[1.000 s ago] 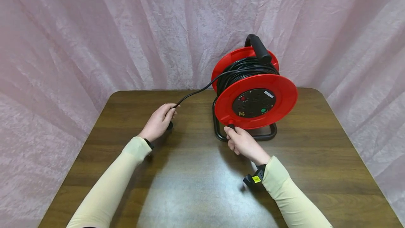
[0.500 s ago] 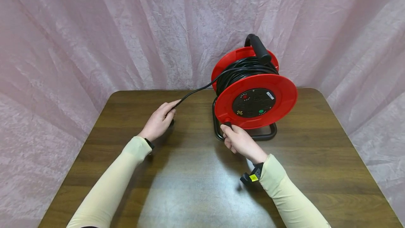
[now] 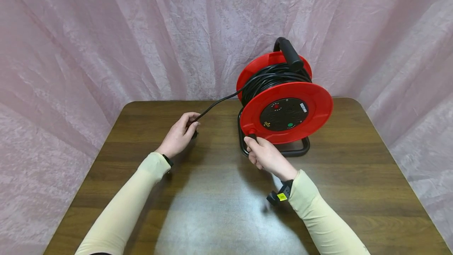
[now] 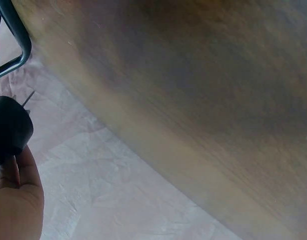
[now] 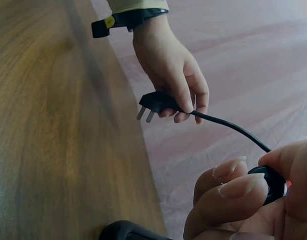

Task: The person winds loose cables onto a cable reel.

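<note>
A red cable reel (image 3: 320, 109) wound with black cable (image 3: 272, 80) stands upright on the table. My right hand (image 3: 270, 156) grips the black crank knob (image 3: 253, 137) low on the reel's near flange; the right wrist view shows curled fingers around this knob (image 5: 272, 184). Off to the left, my left hand (image 3: 178, 135) holds the black plug at the cable's end. The right wrist view shows that plug (image 5: 156, 101) with metal pins pointing out, thumb and fingers pinching it where the cord leaves. In the left wrist view the plug (image 4: 12, 125) sits partly cut off at the left edge.
The reel has a black tube frame (image 3: 295, 153) and a black carry handle (image 3: 291, 55) on top. The wooden table (image 3: 368, 168) ends at a back edge, with a pink curtain (image 3: 198, 34) behind. The cord (image 3: 220, 100) spans from reel to left hand.
The reel drum has turned slightly clockwise, its knob shifting left and up with my right hand. My left hand holds nearly the same place, with the plug moved slightly right.
</note>
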The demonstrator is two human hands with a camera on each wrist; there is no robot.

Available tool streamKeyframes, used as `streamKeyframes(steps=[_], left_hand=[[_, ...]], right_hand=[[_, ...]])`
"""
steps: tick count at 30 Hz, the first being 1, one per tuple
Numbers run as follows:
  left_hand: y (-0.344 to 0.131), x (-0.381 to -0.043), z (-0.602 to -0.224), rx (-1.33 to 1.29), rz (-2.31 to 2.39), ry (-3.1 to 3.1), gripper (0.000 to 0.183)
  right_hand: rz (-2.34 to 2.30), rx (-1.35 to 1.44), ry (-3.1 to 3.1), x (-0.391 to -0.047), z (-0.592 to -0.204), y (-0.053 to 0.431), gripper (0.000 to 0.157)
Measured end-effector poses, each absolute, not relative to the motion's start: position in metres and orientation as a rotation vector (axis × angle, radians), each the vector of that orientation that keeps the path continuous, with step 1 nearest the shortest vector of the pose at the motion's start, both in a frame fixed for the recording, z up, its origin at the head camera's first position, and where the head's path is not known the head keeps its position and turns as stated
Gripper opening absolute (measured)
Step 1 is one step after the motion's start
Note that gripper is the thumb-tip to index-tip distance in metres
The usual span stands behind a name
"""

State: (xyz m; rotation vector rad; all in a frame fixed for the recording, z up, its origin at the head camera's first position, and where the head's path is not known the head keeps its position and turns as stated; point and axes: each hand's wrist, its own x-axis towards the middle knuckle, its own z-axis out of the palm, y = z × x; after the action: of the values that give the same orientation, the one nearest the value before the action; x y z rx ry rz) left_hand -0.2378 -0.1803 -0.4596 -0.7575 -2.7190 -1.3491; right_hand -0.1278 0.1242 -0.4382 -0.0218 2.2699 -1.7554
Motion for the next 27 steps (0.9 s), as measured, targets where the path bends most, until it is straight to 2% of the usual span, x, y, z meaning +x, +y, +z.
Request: streamKeyframes(steps=[6,14,20,27], left_hand=[[-0.182,-0.239,-0.461,-0.776,-1.324,-2.689,0.035],[-0.181,-0.238,-0.459,-0.885,-1.173,-2.648,0.045],[-0.179,-0.236,-0.459,-0.907,-1.274,-2.635,0.047],[-0.178,-0.236,-0.460,-0.892,-1.361,-2.590,0.041]], right_hand=[[-1.772,-0.031,2.260,-0.128,-0.432,0.122,0.040],[-1.788,-0.056,2.233,-0.129,-0.426,0.120,0.040],[-1.777,-0.076,2.225,-0.129,-0.424,0.120,0.040],[-1.759,-0.127,2.254,-0.129,-0.418,0.119,0.044]])
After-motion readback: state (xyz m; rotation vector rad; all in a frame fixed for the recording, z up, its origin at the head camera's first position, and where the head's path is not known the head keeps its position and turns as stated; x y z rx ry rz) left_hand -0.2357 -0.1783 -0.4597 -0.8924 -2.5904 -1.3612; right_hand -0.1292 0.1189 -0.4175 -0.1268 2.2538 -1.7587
